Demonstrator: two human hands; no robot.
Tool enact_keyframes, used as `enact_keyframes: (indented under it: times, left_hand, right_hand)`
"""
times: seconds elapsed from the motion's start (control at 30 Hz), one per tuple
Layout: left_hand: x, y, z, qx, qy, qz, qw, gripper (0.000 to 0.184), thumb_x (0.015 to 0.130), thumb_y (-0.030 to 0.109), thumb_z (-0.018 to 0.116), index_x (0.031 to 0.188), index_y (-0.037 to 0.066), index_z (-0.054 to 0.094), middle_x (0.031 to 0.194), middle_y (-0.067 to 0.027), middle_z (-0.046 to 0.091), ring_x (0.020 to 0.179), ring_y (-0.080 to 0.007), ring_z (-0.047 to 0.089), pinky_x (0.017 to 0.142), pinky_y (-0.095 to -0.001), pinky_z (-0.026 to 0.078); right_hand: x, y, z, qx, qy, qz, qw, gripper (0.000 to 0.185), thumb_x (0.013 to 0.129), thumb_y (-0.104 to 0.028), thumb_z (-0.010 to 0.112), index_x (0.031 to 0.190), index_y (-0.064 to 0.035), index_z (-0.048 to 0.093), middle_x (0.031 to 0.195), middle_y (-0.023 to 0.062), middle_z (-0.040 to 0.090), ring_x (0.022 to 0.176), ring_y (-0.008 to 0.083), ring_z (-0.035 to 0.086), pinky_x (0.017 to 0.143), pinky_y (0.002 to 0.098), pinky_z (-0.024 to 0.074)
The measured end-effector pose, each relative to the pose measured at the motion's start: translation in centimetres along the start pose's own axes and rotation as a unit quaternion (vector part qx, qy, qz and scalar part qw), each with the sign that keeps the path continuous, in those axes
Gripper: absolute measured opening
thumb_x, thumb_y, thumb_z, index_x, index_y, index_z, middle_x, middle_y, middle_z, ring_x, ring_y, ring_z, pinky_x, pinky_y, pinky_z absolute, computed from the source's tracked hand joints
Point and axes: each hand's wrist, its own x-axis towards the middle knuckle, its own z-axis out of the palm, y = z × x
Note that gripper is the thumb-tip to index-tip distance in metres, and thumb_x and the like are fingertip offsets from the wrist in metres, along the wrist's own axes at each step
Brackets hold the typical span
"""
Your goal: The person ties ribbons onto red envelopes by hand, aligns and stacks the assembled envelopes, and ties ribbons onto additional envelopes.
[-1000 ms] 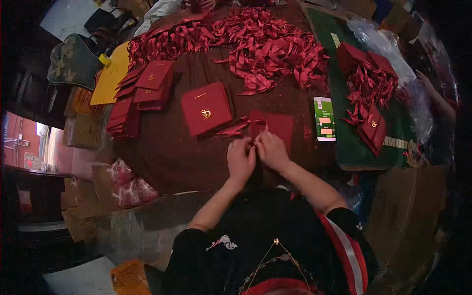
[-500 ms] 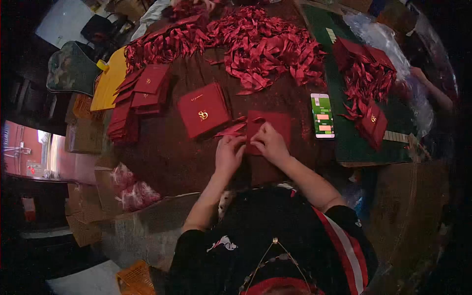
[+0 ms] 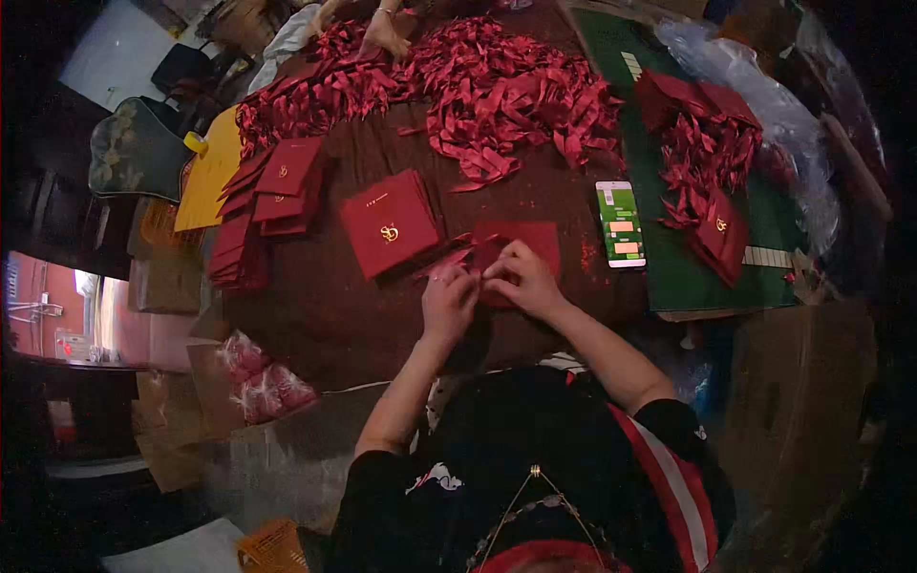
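A flat red square piece (image 3: 535, 241), like a card or pouch, lies in front of me, partly under my hands. My left hand (image 3: 449, 304) is pinched at its left edge, closed on a red ribbon (image 3: 457, 260). Fingertips nearly touching it, my right hand (image 3: 523, 279) is also closed in a pinch on the ribbon over the red piece. The exact grip is partly hidden by the fingers. Just left of them sits a stack of red square pieces (image 3: 390, 224) with a gold emblem on top.
A large heap of red ribbons (image 3: 516, 100) covers the far table. More stacked red pieces (image 3: 287, 177) stand left. A phone (image 3: 622, 224) lies right, beside a green mat (image 3: 688, 286) with ribboned pieces (image 3: 721, 234). Another person's hand (image 3: 387, 36) reaches in at the far side.
My hands stay close together over the red piece, and the ribbon ends have shifted toward the fingers. The other person's hands have come further into view at the far side. The view has tilted slightly.
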Motion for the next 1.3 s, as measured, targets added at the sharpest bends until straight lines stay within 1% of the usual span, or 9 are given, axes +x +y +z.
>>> enact_keyframes:
  times: [0.17, 0.4, 0.53, 0.63, 0.77, 0.83, 1.03, 1.2, 1.3]
  left_hand:
    - [0.9, 0.9, -1.7, 0.075, -0.025, 0.067, 0.995, 0.011, 0.079, 0.008, 0.071, 0.088, 0.008, 0.066, 0.089, -0.0093, 0.06, 0.083, -0.0324, 0.058, 0.064, -0.0418, 0.05]
    - [-2.5, -2.5, -6.8, 0.175, 0.031, -0.069, 0.982, 0.008, 0.085, 0.016, 0.072, 0.087, 0.011, 0.065, 0.09, -0.0072, 0.058, 0.084, -0.0317, 0.057, 0.07, -0.0442, 0.049]
    - [-3.9, -2.9, -6.1, 0.126, 0.049, -0.083, 0.987, 0.009, 0.086, 0.017, 0.073, 0.089, 0.01, 0.067, 0.091, -0.008, 0.058, 0.087, -0.0313, 0.058, 0.074, -0.0433, 0.048]
    - [-4.0, -2.7, -4.8, 0.077, 0.009, -0.089, 0.993, 0.011, 0.087, 0.016, 0.074, 0.094, 0.01, 0.068, 0.093, -0.0102, 0.059, 0.091, -0.0326, 0.059, 0.079, -0.043, 0.048]
    - [-3.2, -0.6, -3.7, 0.014, 0.037, -0.095, 0.995, 0.024, 0.083, 0.014, 0.077, 0.105, 0.009, 0.07, 0.096, -0.0125, 0.06, 0.094, -0.0348, 0.059, 0.083, -0.0438, 0.048]
    - [-2.9, -0.8, -2.7, -0.016, 0.044, -0.085, 0.995, 0.024, 0.082, 0.014, 0.078, 0.105, 0.009, 0.071, 0.095, -0.0117, 0.059, 0.093, -0.034, 0.058, 0.082, -0.0439, 0.048]
    - [-2.4, -0.6, -1.6, 0.055, 0.004, -0.034, 0.998, 0.017, 0.082, 0.015, 0.078, 0.097, 0.01, 0.072, 0.092, -0.0109, 0.058, 0.09, -0.0325, 0.057, 0.081, -0.0437, 0.047]
    - [-2.8, -0.9, -1.8, 0.04, -0.016, -0.049, 0.998, 0.022, 0.082, 0.017, 0.078, 0.101, 0.009, 0.071, 0.094, -0.0107, 0.059, 0.091, -0.0321, 0.057, 0.083, -0.0437, 0.046]
    - [-3.1, -0.6, -1.7, 0.024, 0.027, -0.045, 0.998, 0.028, 0.082, 0.018, 0.078, 0.107, 0.008, 0.071, 0.096, -0.0116, 0.059, 0.09, -0.033, 0.056, 0.084, -0.0436, 0.045]
  right_hand:
    - [-0.3, -0.7, -0.5, -0.011, 0.014, 0.013, 1.0, 0.051, 0.072, -0.022, 0.089, 0.113, -0.0099, 0.061, 0.108, 0.0069, 0.049, 0.073, 0.0158, 0.052, 0.067, 0.03, 0.0478]
    - [-0.4, 0.1, -1.9, -0.082, 0.005, 0.015, 0.996, 0.053, 0.071, -0.025, 0.089, 0.112, -0.0077, 0.06, 0.111, 0.0103, 0.052, 0.091, 0.0227, 0.061, 0.076, 0.0339, 0.0523]
    - [-1.2, -1.7, -2.9, -0.192, -0.095, -0.115, 0.97, 0.071, 0.067, -0.038, 0.089, 0.127, -0.0116, 0.059, 0.125, 0.0134, 0.053, 0.119, 0.0367, 0.048, 0.101, 0.047, 0.0436]
    - [-3.3, -1.6, -3.0, -0.364, -0.082, -0.182, 0.91, 0.059, 0.076, -0.023, 0.079, 0.131, -0.0157, 0.06, 0.137, 0.0101, 0.052, 0.13, 0.0345, 0.046, 0.1, 0.0465, 0.0441]
    - [-6.2, 1.2, -4.5, -0.218, -0.051, -0.198, 0.954, 0.039, 0.081, -0.015, 0.072, 0.119, -0.0198, 0.068, 0.12, 0.0006, 0.069, 0.114, 0.024, 0.063, 0.102, 0.0462, 0.0441]
    - [-6.0, -0.4, -6.9, -0.214, -0.046, -0.228, 0.949, 0.034, 0.085, -0.019, 0.071, 0.119, -0.0179, 0.069, 0.124, 0.0012, 0.068, 0.122, 0.0244, 0.061, 0.104, 0.0461, 0.0435]
    - [-7.2, -0.3, -7.3, -0.304, -0.16, -0.148, 0.927, 0.082, 0.073, -0.062, 0.075, 0.135, -0.0115, 0.057, 0.151, 0.0086, 0.047, 0.143, 0.0314, 0.039, 0.117, 0.0524, 0.0279]
    - [-7.3, -2.9, -8.4, -0.384, -0.261, -0.113, 0.878, 0.101, 0.068, -0.036, 0.084, 0.154, -0.016, 0.036, 0.162, 0.0101, 0.032, 0.149, 0.0339, 0.029, 0.121, 0.0537, 0.0228]
    - [-7.7, -0.7, -8.7, -0.359, -0.239, -0.181, 0.884, 0.076, 0.08, -0.02, 0.072, 0.15, -0.0251, 0.042, 0.16, 0.0076, 0.035, 0.148, 0.0335, 0.031, 0.12, 0.0548, 0.0265]
